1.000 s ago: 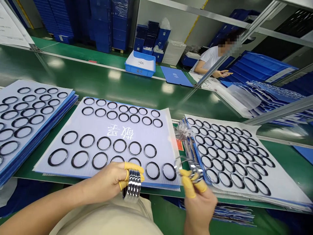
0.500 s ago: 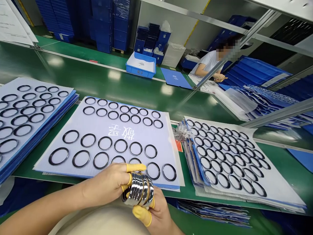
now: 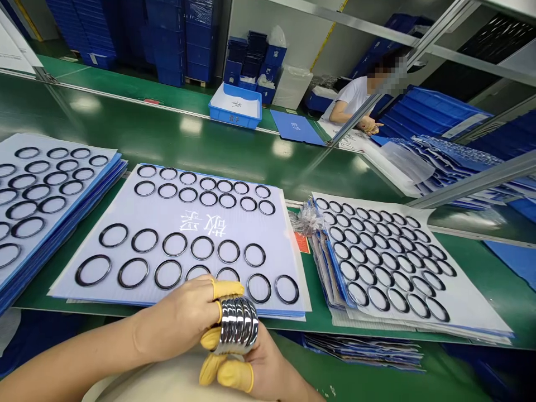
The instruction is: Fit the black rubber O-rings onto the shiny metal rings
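Observation:
A row of several shiny metal rings (image 3: pixel 238 325) is held on edge, packed side by side, just in front of my body. My left hand (image 3: pixel 190 312) grips the stack from the left, its yellow-covered fingertips along the top and side. From below and the right, my right hand (image 3: pixel 268 365) is closed around the same rings, with yellow covers on its thumb and a finger; part of its grip is hidden. Behind the stack lies a white sheet (image 3: pixel 159 215) with dark-rimmed rings (image 3: pixel 168 273) set out in rows above and below some white characters.
Left stands a pile of ring-covered sheets (image 3: pixel 62 223); another ring-covered pile (image 3: pixel 464 301) lies right, with crumpled clear plastic (image 3: pixel 310 219) beside it. Across the green bench (image 3: pixel 146 134) are a blue tray (image 3: pixel 235 118) and a person (image 3: pixel 352 100) working. A metal post (image 3: pixel 377 95) slants nearby.
The gaps between the held rings have closed, and the stack now sits tighter together. My right fingers have shifted lower on it. The whole view has moved slightly.

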A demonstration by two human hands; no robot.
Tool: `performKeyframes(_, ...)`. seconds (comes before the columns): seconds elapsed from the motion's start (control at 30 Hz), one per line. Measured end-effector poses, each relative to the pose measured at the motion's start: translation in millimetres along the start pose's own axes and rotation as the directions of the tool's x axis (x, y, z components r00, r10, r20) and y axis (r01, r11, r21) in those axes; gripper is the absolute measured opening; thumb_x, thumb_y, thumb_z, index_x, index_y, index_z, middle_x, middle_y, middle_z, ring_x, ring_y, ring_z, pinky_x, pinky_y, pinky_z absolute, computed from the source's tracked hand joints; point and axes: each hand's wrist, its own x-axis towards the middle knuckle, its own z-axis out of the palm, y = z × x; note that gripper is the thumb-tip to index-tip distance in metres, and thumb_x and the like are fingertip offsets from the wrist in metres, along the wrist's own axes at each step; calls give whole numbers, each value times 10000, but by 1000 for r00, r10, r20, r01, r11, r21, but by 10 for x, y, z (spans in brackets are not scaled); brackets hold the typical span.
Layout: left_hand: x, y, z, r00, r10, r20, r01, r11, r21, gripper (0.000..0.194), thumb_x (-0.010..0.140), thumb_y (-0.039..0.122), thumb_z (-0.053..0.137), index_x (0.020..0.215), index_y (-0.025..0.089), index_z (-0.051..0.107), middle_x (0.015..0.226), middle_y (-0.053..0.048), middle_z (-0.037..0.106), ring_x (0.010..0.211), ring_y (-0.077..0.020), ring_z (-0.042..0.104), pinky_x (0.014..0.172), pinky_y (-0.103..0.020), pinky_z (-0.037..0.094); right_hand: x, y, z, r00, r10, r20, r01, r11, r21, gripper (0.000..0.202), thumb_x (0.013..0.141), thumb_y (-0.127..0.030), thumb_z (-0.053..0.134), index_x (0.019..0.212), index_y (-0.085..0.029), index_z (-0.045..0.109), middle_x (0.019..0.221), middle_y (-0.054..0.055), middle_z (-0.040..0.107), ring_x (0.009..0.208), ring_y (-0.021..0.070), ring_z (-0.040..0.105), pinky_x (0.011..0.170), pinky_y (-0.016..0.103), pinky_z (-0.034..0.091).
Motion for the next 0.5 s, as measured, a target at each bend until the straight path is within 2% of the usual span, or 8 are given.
performKeyframes(0.17,19,-3,-37,998,32,51,-36,996,84,183,923,91,435,879,169,595,1025,-80,657,751,-171,544,705,-303,443,-39,-15,25,983,181,-9,-177,967,181,288,745,-445,730,862,-186,688,736,40,689,665,157,644,719,304,557)
performKeyframes(0.27,33,7,-54,997,27,68,-34,993,116,202,914,88,433,830,174,595,1007,-69,663,711,-159,532,692,-294,438,-41,-44,33,983,186,3,-182,958,220,269,747,-430,734,855,-192,670,745,36,682,677,156,647,712,291,560)
performKeyframes(0.4,61,35,-76,993,-12,115,-1,994,106,246,924,98,411,827,185,619,944,-55,669,696,-149,548,697,-272,443,-33,-87,38,992,122,-17,-119,985,125,242,785,-422,700,859,-195,659,749,36,677,678,154,639,714,289,564)
performKeyframes(0.5,64,16,-148,980,-65,190,53,996,69,254,917,85,432,797,193,629,837,-29,669,691,-148,577,702,-257,450,-27,-124,42,996,79,-37,-81,996,-37,261,819,-446,657,884,-194,664,747,39,680,675,157,643,705,291,573)
